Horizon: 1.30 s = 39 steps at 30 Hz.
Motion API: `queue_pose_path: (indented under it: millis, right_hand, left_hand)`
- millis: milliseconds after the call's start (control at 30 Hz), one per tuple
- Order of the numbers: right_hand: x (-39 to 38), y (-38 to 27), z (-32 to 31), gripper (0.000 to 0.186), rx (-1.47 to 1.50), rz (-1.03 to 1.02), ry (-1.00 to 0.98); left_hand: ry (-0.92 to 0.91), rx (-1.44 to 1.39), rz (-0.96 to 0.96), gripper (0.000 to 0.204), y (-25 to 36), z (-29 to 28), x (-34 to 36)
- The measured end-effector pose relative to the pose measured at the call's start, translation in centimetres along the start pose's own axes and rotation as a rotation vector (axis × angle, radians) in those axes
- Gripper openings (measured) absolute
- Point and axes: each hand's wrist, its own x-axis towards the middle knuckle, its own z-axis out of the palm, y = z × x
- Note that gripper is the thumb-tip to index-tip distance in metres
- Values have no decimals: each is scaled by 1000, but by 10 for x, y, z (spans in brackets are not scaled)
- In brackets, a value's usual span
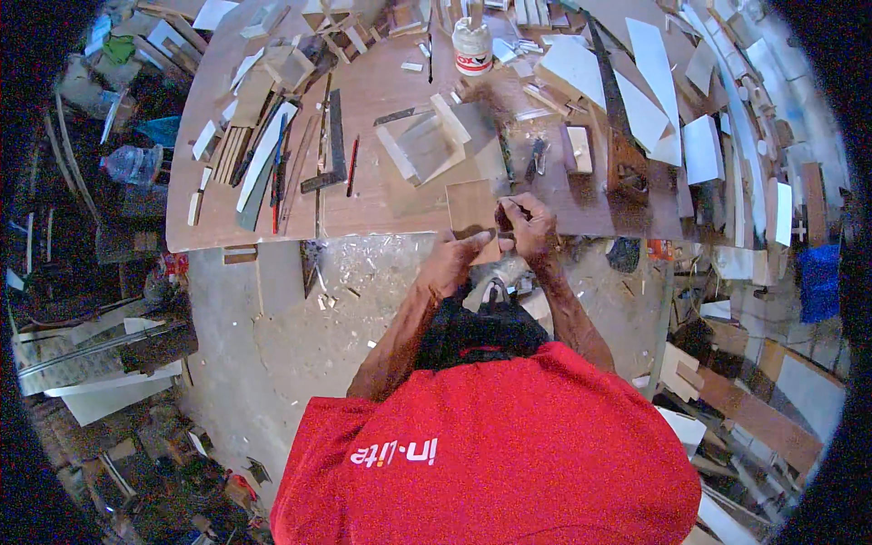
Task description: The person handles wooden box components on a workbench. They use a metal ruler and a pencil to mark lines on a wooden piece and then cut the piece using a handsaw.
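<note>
At the front edge of the workbench (381, 218), my left hand (450, 261) is closed on a thin, flat brown square piece (472, 204), thumb on top. The piece looks like thin wood or board, though its material is not certain. My right hand (531, 224) is at its right edge with thumb and forefinger pinched around a small dark thing that I cannot make out. Just beyond lies a shallow wooden frame or box (425, 143) with a light strip of wood (451, 118) across its corner. A dark slim object (538, 156) rests right of it.
A white glue tub (472, 47) stands at the back. Left lie a try square (334, 145), a red pencil (352, 165) and wood strips (238, 150). On the right are a handsaw (613, 91), a pale block (579, 148) and white offcuts (649, 68). Scraps litter the floor (300, 354).
</note>
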Motion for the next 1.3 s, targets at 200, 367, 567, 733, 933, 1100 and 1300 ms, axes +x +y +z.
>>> queue_pose_path:
  millis: [200,367,567,733,933,1100,1300]
  right_hand:
    - [13,-2,1,20,702,534,-118]
    - [21,9,6,21,608,509,-237]
    - [34,60,34,25,-447,-725,-159]
    - [46,14,35,31,-467,102,15]
    - [55,-1,66,33,-543,35,-132]
    - [55,-17,95,33,-576,-90,-158]
    - [83,-100,85,43,-1081,-539,-227]
  left_hand:
    - [-3,208,1,24,8,-8,6]
    - [-36,25,-24,29,-6,-33,23]
    - [-86,283,94,30,22,-45,17]
    - [144,44,448,36,53,-84,6]
    - [248,-161,482,40,66,-172,36]
    - [249,-22,373,38,83,-212,71]
    - [226,-87,374,35,67,-225,85]
